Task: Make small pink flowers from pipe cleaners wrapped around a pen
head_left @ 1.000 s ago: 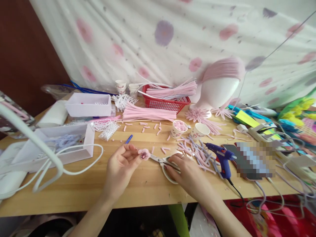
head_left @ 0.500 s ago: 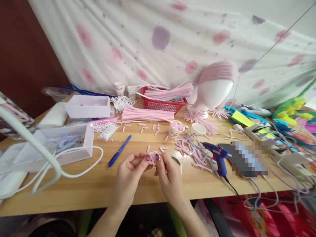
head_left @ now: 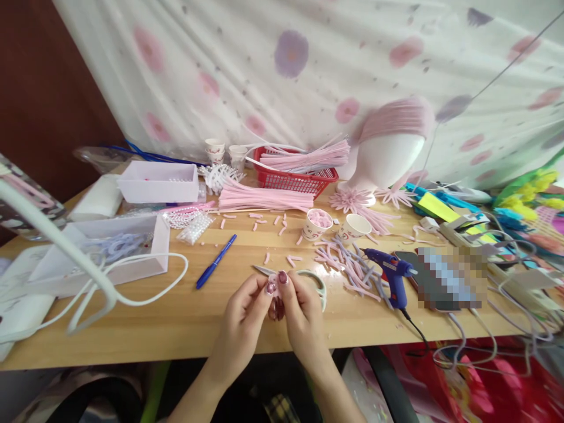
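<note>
Between the fingertips of both hands is a small pink fuzzy flower (head_left: 275,284), mostly covered by thumbs. My left hand (head_left: 247,314) pinches its left side, and my right hand (head_left: 302,311) pinches the right side. Scissors (head_left: 322,289) with pale handles lie on the table just beyond the hands, partly hidden by them; their blade tip shows to the left of the flower. A blue pen (head_left: 215,262) rests on the wood to the left. Short cut pink pieces (head_left: 294,260) are scattered past the hands.
Right of the hands lie pink and grey strips (head_left: 348,267), a blue glue gun (head_left: 392,271) and a phone (head_left: 429,282). Behind stand a cup of pink pieces (head_left: 314,232), another paper cup (head_left: 353,228), a red basket (head_left: 291,181) and a mannequin head (head_left: 388,155). White boxes (head_left: 161,247) occupy the left.
My right hand has let go of the scissors, which now lie on the table, and has joined my left hand on the pink flower. Both hands have since come slightly nearer to me.
</note>
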The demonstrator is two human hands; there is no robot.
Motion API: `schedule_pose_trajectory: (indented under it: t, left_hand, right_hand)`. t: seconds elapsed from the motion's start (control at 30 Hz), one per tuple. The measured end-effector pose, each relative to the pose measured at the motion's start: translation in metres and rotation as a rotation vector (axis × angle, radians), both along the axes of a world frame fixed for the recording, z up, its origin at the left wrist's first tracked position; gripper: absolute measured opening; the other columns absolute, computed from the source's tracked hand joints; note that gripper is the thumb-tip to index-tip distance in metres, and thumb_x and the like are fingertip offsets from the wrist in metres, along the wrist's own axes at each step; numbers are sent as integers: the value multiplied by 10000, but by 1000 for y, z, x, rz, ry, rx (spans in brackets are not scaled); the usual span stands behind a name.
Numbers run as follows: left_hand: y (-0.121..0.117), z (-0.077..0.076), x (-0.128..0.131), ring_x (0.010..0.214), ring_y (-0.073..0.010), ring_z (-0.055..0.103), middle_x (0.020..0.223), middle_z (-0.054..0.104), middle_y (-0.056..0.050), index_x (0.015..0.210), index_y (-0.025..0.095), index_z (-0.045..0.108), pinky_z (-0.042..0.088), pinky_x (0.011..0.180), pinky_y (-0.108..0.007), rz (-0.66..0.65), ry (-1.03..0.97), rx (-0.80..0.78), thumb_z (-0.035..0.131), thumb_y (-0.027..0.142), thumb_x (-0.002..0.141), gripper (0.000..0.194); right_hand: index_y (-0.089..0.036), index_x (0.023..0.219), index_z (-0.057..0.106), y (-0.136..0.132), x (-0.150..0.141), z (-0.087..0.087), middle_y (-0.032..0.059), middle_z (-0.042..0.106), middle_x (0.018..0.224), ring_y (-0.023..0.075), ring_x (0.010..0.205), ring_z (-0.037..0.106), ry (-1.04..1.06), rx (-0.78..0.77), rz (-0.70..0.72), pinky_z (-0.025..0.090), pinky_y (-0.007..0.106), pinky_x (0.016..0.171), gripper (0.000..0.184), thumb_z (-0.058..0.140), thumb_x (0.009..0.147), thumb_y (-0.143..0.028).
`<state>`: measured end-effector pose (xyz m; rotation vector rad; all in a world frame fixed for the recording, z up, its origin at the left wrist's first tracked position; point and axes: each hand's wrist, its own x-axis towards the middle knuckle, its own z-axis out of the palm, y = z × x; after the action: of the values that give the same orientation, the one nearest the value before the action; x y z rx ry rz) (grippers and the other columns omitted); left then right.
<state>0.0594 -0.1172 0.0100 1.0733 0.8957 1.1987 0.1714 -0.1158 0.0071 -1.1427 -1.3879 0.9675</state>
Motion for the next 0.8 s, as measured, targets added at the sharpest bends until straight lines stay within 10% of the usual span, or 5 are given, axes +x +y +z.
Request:
schedule_pose_trajectory:
  t: [0.2,0.8]
  left_hand:
    - [0,6,-15,661,-138,532,678,552,-6,733,169,586,457,653,-249,-152,25,105,529,346,931,271]
    - [-3,-10,-12,656,-144,471,686,495,3,744,192,559,430,633,-265,-38,1,-26,503,536,900,382]
  right_hand:
    - [-176,625,517,-1,7,7,-30,507,535,91,494,475,221,-127,162,368,218,484,390,527,941,-404]
    - [-184,659,498,-5,0,9,-15,499,644,115,614,447,195,-73,193,407,242,614,348,514,949,-376]
